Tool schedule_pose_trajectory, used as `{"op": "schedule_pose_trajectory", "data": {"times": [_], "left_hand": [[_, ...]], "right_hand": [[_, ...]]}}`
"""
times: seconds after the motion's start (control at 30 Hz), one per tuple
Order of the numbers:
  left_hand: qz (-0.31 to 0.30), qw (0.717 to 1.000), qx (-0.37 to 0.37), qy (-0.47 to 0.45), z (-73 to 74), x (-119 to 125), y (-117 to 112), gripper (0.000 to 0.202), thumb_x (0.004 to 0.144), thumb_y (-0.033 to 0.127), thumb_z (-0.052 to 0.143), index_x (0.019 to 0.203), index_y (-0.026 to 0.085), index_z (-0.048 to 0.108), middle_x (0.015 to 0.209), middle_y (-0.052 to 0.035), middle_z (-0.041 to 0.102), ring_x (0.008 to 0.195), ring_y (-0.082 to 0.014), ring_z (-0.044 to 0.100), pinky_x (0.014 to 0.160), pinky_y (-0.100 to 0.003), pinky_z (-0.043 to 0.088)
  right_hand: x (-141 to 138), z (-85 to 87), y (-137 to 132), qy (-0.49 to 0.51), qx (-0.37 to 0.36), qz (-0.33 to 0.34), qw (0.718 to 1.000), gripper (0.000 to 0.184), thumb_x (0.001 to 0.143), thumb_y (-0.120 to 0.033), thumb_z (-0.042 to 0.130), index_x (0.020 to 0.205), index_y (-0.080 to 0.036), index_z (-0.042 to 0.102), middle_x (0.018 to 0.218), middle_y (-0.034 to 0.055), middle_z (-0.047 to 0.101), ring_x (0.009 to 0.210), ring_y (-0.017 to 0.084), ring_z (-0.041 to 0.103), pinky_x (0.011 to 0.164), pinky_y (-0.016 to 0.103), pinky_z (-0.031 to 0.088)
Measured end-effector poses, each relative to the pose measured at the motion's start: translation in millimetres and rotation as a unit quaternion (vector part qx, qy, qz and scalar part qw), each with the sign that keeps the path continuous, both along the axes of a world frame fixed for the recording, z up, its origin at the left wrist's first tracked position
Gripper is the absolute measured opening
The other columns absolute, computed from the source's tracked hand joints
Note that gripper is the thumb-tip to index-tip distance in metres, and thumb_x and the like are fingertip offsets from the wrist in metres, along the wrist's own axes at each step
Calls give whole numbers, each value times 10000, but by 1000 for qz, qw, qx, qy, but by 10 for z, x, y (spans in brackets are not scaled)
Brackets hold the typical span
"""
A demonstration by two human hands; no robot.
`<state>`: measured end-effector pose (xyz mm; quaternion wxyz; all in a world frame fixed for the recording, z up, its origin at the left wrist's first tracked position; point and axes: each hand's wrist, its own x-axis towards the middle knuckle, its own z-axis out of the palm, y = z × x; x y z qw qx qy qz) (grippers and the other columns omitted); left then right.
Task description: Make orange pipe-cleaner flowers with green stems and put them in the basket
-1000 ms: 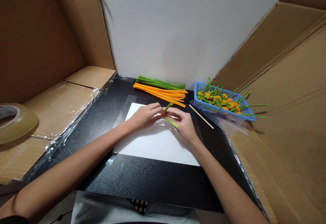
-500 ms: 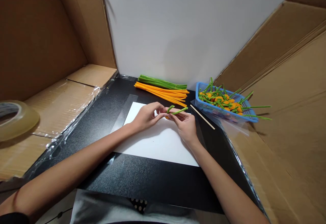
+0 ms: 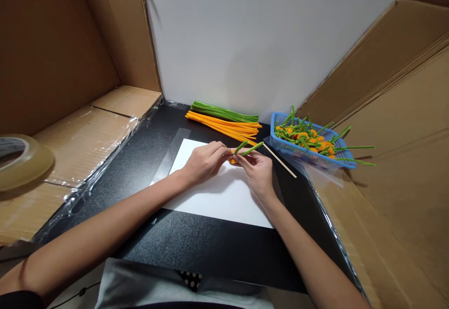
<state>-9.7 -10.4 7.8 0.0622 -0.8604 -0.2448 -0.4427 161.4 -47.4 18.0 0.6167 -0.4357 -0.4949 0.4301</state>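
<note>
A roll of clear tape [image 3: 39,163] lies on cardboard [image 3: 82,136] beside the black table [image 3: 196,243].

Orange and bright green are combined in the held pipe-cleaner piece [image 3: 233,160], and both colours are repeated in the finished-looking pieces [image 3: 302,136] in the blue mesh basket [image 3: 294,150]. One pipe-cleaner bundle [image 3: 224,111] is coloured green, the other bundle [image 3: 220,123] orange. White is shown by the paper sheet [image 3: 210,201], black by the tabletop [image 3: 196,243], pale cream by the thin stick [image 3: 279,160], translucent yellow by the tape roll [image 3: 40,164]; black fabric [image 3: 191,279] is patterned with pale dots
</note>
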Motion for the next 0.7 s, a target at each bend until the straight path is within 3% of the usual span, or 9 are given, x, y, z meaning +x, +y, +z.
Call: {"op": "schedule_pose_trajectory", "data": {"times": [0.1,0.2,0.3,0.43,0.57,0.63,0.7], "left_hand": [[38,999,-4,-1,5,46,-38,158,1000,208,442,940,148,575,828,-57,657,705,-153,593,590,-252,423],[69,996,-57,-24,28,106,-111,159,999,214,433,918,153,556,822,-54,627,688,-153,567,564,-249,385],[75,984,-146,-66,77,158,-208,161,997,225,421,901,167,536,846,-50,613,697,-152,547,589,-254,379],[42,951,-273,-142,138,208,-320,134,972,211,417,889,179,518,868,-40,599,735,-153,532,660,-272,386],[-29,867,-445,-223,173,264,-369,170,942,276,438,814,179,493,804,-21,565,733,-148,499,679,-275,370],[-87,788,-555,-250,212,277,-354,229,899,344,485,739,182,463,713,2,504,652,-130,444,618,-263,333],[-131,675,-679,-256,275,263,-312,242,816,345,545,672,185,435,637,26,432,575,-108,372,558,-252,275]], "right_hand": [[-24,-26,-22,-20,22,-6,1000,251,680,-370,863,785,-173,749,891,65,746,774,207,724,707,359,642],[-60,-43,-64,-78,86,-49,992,166,783,-336,790,820,-182,740,908,66,734,846,216,723,726,351,635],[-101,-26,-117,-163,166,-105,967,73,865,-263,709,889,-207,749,946,68,733,898,216,715,699,333,631],[-108,26,-158,-249,267,-150,919,113,883,-178,680,933,-243,757,967,62,748,901,216,726,752,369,641],[6,76,-166,-372,383,-140,834,264,883,-70,639,1048,-249,741,1043,86,753,953,218,734,862,383,625],[87,97,-169,-424,418,-112,796,338,899,-47,596,1147,-245,711,1105,102,743,1029,228,721,896,383,615],[153,112,-170,-463,439,-89,765,380,912,-48,571,1212,-252,684,1128,101,740,1076,234,707,908,385,610]]}}
